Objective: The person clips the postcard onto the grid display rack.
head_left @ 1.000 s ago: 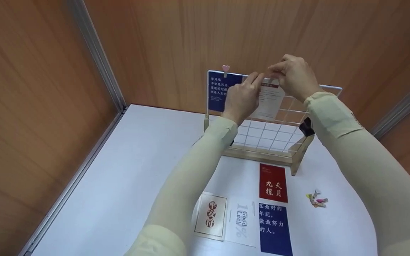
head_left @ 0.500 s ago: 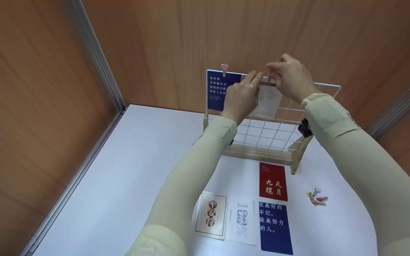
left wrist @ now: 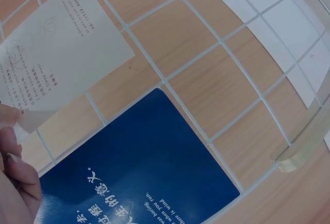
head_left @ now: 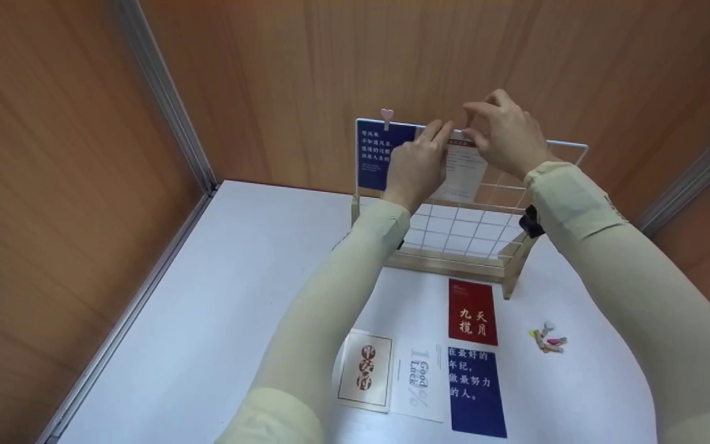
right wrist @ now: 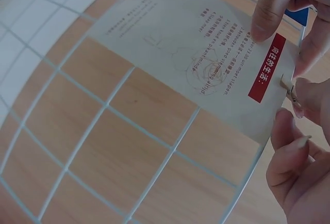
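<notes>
In the head view, my left hand (head_left: 416, 166) pinches the top edge of a white printed card (head_left: 463, 176) against the wire grid rack (head_left: 453, 225). The right wrist view shows that thumb on the card's front, beside its red heading strip. My right hand (head_left: 509, 135) is at the grid's top bar, its curled thumb and fingers around a small clothespin (right wrist: 291, 95) at the card's top edge. To the left, a blue card (head_left: 372, 161) hangs under a pink heart clothespin (head_left: 386, 117); my left hand covers part of it.
On the white table lie a red card (head_left: 473, 312), another blue card (head_left: 477, 394), a "Good Luck" card (head_left: 418, 385) and a cream framed card (head_left: 365, 373). Several small clothespins (head_left: 547, 339) lie to their right. Wooden panels (head_left: 256, 80) stand behind and at the sides.
Both hands stay at the rack's top edge. The right thumb and index finger look slightly farther apart than before. The view shifts slightly.
</notes>
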Available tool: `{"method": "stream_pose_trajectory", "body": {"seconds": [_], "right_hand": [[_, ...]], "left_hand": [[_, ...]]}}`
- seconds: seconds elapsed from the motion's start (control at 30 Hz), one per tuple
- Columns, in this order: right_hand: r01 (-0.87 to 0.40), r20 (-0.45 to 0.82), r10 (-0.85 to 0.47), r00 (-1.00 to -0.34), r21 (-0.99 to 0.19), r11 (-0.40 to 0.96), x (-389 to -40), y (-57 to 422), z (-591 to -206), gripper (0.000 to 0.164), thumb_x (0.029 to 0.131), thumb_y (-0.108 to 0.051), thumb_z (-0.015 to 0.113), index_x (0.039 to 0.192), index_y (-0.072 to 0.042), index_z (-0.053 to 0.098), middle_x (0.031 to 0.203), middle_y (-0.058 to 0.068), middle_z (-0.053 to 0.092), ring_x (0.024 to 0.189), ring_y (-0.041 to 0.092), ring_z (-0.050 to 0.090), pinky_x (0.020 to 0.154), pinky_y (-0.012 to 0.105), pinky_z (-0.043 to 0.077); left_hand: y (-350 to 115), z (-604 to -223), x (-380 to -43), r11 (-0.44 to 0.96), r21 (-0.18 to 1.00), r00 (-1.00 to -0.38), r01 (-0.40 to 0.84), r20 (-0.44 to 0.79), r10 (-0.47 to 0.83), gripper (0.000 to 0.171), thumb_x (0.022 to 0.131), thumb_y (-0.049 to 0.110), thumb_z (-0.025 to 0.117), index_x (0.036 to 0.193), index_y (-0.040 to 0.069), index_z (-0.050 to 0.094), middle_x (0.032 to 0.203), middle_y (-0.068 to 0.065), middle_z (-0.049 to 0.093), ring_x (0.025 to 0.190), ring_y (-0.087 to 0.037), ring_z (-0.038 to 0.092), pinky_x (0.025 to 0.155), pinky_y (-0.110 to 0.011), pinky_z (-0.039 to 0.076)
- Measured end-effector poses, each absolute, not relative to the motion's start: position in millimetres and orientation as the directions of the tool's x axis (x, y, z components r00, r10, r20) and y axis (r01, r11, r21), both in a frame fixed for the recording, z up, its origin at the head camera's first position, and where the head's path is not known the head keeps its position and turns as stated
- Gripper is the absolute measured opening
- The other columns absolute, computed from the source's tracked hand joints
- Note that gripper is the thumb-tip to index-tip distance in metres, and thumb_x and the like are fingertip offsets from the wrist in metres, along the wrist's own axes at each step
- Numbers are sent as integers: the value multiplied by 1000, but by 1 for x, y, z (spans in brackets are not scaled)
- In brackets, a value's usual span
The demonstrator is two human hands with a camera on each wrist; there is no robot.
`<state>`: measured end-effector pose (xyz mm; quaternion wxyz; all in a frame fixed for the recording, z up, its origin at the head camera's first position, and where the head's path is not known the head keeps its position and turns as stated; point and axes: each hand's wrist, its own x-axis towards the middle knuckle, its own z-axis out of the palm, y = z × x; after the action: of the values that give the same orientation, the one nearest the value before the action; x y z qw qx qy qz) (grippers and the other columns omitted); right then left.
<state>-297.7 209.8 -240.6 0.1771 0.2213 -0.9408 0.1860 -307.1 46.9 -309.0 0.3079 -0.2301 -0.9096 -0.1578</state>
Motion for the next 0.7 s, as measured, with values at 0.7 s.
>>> {"method": "stream_pose_trajectory", "body": {"seconds": [0.7], "right_hand": [[-562,652,-295,-699,-246,789,-279,225,-255,31,98,-12,59,127,-2,64,118,19,56,76,28,62,66,37,50]], "left_hand": [[42,-309,-303,849,144,-706,509,634,315,43,105,26,47,145,10,51,142,-6,54,56,-8,56,53,-15,47]]}}
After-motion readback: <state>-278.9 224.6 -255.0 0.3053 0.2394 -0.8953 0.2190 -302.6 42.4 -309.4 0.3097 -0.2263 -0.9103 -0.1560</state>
